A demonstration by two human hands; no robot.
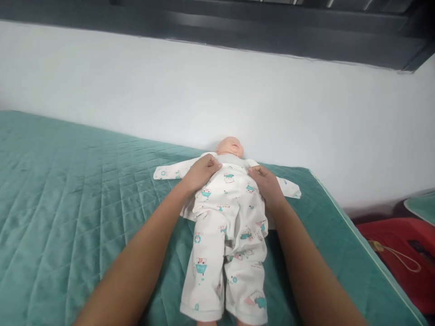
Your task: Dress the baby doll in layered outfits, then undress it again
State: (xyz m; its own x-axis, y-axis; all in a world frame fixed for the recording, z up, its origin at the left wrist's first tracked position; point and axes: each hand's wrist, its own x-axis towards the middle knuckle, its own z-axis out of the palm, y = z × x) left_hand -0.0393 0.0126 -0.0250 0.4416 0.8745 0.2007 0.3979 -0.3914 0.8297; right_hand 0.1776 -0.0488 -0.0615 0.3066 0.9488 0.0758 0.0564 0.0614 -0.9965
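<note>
A baby doll (230, 146) lies on its back with its head toward the wall. It wears a white printed shirt (171, 171) with both sleeves spread out. White printed trousers (207, 253) cover its legs and reach up over the chest, above most of the shirt. My left hand (203, 171) pinches the left end of the trouser waistband near the doll's chest. At the waistband's right end, the fingers of my right hand (267, 182) are closed on the fabric. Only a little of the doll's feet shows below the trouser cuffs.
A green quilted cover (84, 203) lies under the doll, its piped edge running down the right side. Behind it stands a white wall (170, 90) below a dark frame (238, 27). Beyond the right edge sits a red object (394, 231) with a looped cord (401, 254).
</note>
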